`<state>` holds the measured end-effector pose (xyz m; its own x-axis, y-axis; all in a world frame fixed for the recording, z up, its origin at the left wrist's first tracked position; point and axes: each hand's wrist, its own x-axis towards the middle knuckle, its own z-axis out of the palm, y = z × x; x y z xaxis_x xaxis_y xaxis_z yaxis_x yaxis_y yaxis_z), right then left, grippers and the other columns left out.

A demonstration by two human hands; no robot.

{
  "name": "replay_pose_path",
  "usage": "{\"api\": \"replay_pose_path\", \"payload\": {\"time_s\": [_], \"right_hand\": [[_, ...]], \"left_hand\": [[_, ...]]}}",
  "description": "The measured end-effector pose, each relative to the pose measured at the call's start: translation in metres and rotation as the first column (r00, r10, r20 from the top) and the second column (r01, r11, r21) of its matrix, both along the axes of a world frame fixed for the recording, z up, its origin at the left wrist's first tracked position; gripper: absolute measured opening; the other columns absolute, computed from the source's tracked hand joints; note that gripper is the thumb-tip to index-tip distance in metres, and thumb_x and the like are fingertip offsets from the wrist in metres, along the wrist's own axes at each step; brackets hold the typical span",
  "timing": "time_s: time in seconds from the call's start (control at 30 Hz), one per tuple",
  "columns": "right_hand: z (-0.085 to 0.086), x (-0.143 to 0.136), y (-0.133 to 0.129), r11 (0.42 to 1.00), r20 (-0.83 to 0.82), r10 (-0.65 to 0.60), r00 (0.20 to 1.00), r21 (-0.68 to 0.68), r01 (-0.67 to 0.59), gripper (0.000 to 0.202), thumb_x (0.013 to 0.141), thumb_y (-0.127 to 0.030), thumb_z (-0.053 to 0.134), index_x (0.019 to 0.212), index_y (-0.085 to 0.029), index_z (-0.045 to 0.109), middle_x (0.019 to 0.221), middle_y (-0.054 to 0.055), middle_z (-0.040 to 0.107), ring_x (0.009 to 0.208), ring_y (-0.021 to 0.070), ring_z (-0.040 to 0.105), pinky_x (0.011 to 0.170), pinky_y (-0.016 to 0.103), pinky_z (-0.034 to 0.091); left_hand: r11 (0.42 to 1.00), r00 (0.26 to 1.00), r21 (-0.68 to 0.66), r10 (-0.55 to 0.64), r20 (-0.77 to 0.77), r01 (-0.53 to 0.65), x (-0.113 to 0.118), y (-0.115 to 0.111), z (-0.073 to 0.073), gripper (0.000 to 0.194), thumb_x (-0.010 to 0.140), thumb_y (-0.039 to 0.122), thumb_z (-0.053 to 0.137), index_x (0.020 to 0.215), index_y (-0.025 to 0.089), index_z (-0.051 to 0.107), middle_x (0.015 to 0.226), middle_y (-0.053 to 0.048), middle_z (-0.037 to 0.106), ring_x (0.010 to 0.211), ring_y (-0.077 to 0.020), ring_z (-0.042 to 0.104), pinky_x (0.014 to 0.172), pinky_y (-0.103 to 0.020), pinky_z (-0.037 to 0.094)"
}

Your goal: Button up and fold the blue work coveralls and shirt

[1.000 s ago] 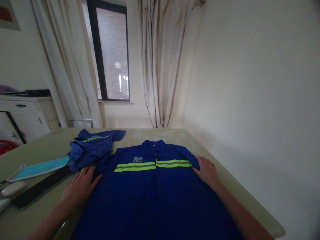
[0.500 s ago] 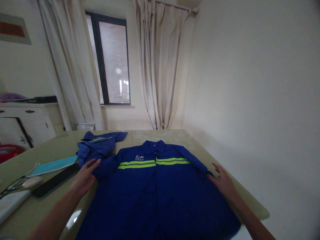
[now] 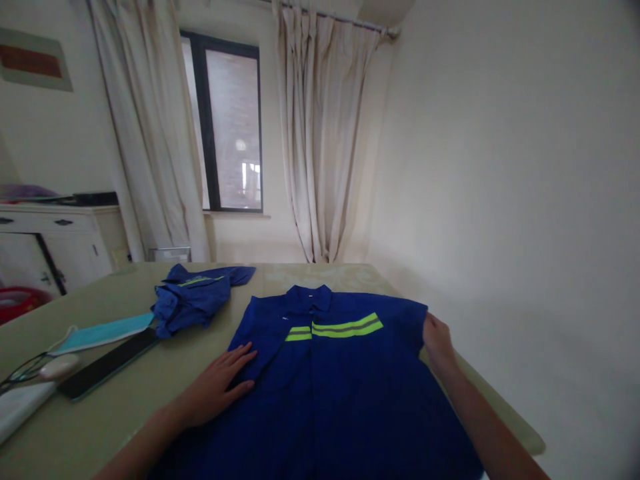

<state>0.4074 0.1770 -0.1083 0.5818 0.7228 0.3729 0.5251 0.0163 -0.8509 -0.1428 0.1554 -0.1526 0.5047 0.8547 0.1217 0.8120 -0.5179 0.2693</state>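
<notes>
A pale table runs under everything. On it, a large dark-blue work shirt lies front up, collar at the far end, its near end running out of view. As far as can be judged, the work is only partly done: the sleeve on the shirt's left side seems turned inward over the chest, covering part of the yellow-green stripe, while the sleeve on its right points outward, not yet turned in. The body shows no fold across its length.

Left of the shirt and apart from it, a second blue garment lies in a crumpled heap, not laid flat.

The person's left hand rests palm down on the shirt's turned-in left edge, fingers loosely spread, gripping nothing. The right hand is at the end of the shirt's right sleeve, fingers curled closed and apparently pinching the cloth.

Farther left of the shirt lie a light-blue face mask, a black phone-like slab and, smallest, a pale rounded object.
</notes>
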Motion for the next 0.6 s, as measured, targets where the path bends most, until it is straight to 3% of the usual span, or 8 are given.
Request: {"api": "replay_pose_path", "payload": {"time_s": [0.07,0.13,0.2,0.3,0.4,0.5,0.6], "right_hand": [[0.011,-0.014,-0.003,0.996,0.138,0.094,0.986,-0.005,-0.094,0.064,0.093,-0.065,0.035,0.120,-0.020,0.072,0.122,0.013,0.072,0.119,0.0311,0.064,0.105,0.045,0.047],[0.014,-0.023,-0.005,0.983,0.183,0.183,0.966,-0.045,-0.178,0.066,0.094,-0.069,0.035,0.134,-0.025,0.064,0.135,0.010,0.066,0.119,0.0284,0.064,0.106,0.043,0.048],[0.010,-0.025,-0.006,0.967,0.097,0.212,0.972,-0.165,-0.194,0.072,0.093,-0.073,0.035,0.142,-0.025,0.055,0.133,0.013,0.066,0.100,0.0275,0.071,0.091,0.044,0.057],[0.000,-0.021,-0.012,0.888,-0.002,0.279,0.960,-0.381,-0.259,0.076,0.091,-0.075,0.039,0.143,-0.021,0.054,0.118,0.016,0.072,0.079,0.0268,0.074,0.073,0.043,0.060],[-0.004,-0.027,-0.031,0.811,0.097,0.467,0.879,-0.442,-0.382,0.075,0.089,-0.070,0.050,0.145,-0.020,0.052,0.113,0.014,0.074,0.097,0.0308,0.073,0.091,0.046,0.055],[-0.005,-0.046,-0.053,0.751,0.291,0.631,0.719,-0.461,-0.473,0.086,0.078,-0.062,0.071,0.150,-0.021,0.047,0.137,0.015,0.064,0.126,0.0343,0.060,0.110,0.050,0.043],[-0.011,-0.063,-0.060,0.765,0.414,0.626,0.660,-0.487,-0.421,0.088,0.075,-0.051,0.076,0.151,-0.021,0.045,0.152,0.016,0.050,0.137,0.0355,0.050,0.116,0.051,0.035]], "left_hand": [[1.000,1.000,0.023,0.014,0.007,-0.014,-0.005,0.002,-0.004,0.059,0.098,0.060,0.046,0.151,0.033,0.045,0.162,-0.006,0.038,0.147,-0.0301,0.040,0.121,-0.053,0.035],[0.999,1.000,0.041,0.027,0.005,-0.027,-0.007,0.002,-0.007,0.059,0.098,0.061,0.046,0.150,0.032,0.047,0.161,-0.005,0.039,0.146,-0.0296,0.042,0.120,-0.052,0.036],[0.997,0.999,0.063,0.033,0.005,-0.034,-0.007,0.002,-0.010,0.059,0.098,0.061,0.046,0.150,0.033,0.046,0.161,-0.004,0.040,0.146,-0.0293,0.043,0.120,-0.052,0.036],[0.993,0.999,0.110,0.041,0.030,-0.044,-0.007,0.001,-0.018,0.056,0.098,0.059,0.047,0.150,0.036,0.046,0.160,-0.002,0.041,0.144,-0.0285,0.045,0.120,-0.051,0.038],[0.989,0.997,0.136,0.052,0.057,-0.060,-0.009,0.000,-0.024,0.056,0.097,0.059,0.049,0.148,0.037,0.048,0.159,-0.001,0.044,0.143,-0.0293,0.047,0.119,-0.051,0.039],[0.990,0.996,0.126,0.061,0.065,-0.069,-0.008,0.000,-0.025,0.057,0.097,0.060,0.048,0.148,0.037,0.048,0.159,-0.002,0.044,0.143,-0.0296,0.046,0.120,-0.052,0.037],[0.988,0.995,0.142,0.055,0.080,-0.066,-0.007,-0.002,-0.023,0.056,0.097,0.060,0.049,0.148,0.036,0.049,0.158,-0.002,0.045,0.143,-0.0292,0.047,0.120,-0.052,0.037]]}}
